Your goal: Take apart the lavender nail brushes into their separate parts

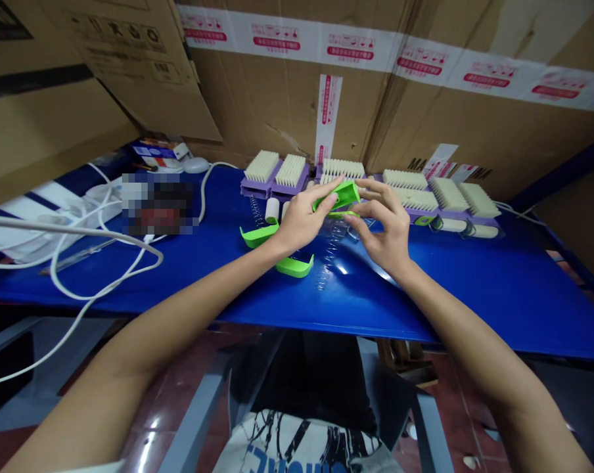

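Note:
My left hand [301, 213] is closed round a hollow bright-green plastic part [346, 194], tilted above the blue table. Close beside it, my right hand [388, 230] pinches a thin green strip-like piece [342, 213] between thumb and fingers, just under the hollow part. Whether the two green pieces touch is hard to make out. Below my left hand lie two curved green pieces [260, 236], one partly covered by the forearm. Loose metal coil springs [332, 246] lie on the table under my hands. White rollers [272, 209] stand beyond my left wrist.
Purple brush parts with cream bristles [291, 170] line the back of the table [479, 289], several more to the right [449, 194]. Cardboard [277, 85] rises behind. White cables [104, 289] loop across the left side. Grey chair armrests [198, 420] are below.

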Action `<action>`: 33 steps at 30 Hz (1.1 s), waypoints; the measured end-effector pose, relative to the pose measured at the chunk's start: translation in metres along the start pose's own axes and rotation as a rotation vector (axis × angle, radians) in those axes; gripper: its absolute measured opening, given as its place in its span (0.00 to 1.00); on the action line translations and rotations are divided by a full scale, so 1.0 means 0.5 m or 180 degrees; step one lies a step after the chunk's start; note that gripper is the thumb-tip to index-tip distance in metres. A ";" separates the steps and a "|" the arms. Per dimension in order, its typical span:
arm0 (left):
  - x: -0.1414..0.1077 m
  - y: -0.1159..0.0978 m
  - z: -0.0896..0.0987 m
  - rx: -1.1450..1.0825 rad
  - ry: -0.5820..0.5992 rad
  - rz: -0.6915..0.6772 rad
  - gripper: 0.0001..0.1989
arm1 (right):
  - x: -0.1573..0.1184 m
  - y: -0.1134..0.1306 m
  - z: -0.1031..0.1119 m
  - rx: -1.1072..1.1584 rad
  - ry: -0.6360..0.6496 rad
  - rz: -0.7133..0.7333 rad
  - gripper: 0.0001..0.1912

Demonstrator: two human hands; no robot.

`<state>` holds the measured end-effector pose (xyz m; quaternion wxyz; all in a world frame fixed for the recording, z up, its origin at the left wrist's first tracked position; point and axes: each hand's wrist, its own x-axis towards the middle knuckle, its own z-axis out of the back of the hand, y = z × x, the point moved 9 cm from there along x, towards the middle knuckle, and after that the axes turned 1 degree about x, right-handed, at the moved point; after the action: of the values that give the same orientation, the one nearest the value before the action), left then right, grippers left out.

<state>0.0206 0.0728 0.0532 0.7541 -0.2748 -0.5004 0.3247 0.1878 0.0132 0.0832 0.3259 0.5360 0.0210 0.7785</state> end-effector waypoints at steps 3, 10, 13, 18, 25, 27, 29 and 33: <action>-0.005 -0.026 -0.004 0.0064 -0.0004 -0.0249 0.27 | -0.009 -0.026 0.005 0.0074 -0.0223 -0.0380 0.09; 0.003 -0.026 -0.001 -0.0153 0.0145 -0.0237 0.31 | -0.009 -0.068 0.010 0.0907 -0.0396 -0.0544 0.05; 0.005 -0.017 -0.007 -0.0275 0.0358 -0.0314 0.32 | -0.009 -0.069 0.013 0.0959 -0.0530 -0.0415 0.05; -0.008 -0.016 -0.037 -0.0688 0.0727 -0.0564 0.32 | -0.023 -0.058 0.025 0.0693 -0.0943 -0.0397 0.06; -0.028 -0.063 -0.037 -0.0489 0.0459 -0.0783 0.32 | -0.021 -0.002 0.017 0.0125 -0.0645 0.0095 0.03; -0.029 -0.071 -0.032 -0.0379 0.0347 -0.0773 0.29 | -0.021 -0.003 0.010 0.0152 -0.0556 0.0058 0.04; -0.028 -0.072 -0.030 -0.0300 0.0254 -0.0737 0.26 | -0.021 -0.010 0.007 0.0192 -0.0514 -0.0032 0.05; -0.020 -0.054 -0.029 -0.0432 0.0183 -0.0484 0.24 | -0.013 -0.018 0.013 0.0073 -0.0477 -0.0100 0.06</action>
<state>0.0371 0.0466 0.0622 0.7702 -0.2956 -0.5189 0.2239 0.1988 0.0147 0.0771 0.3326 0.5961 0.0138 0.7307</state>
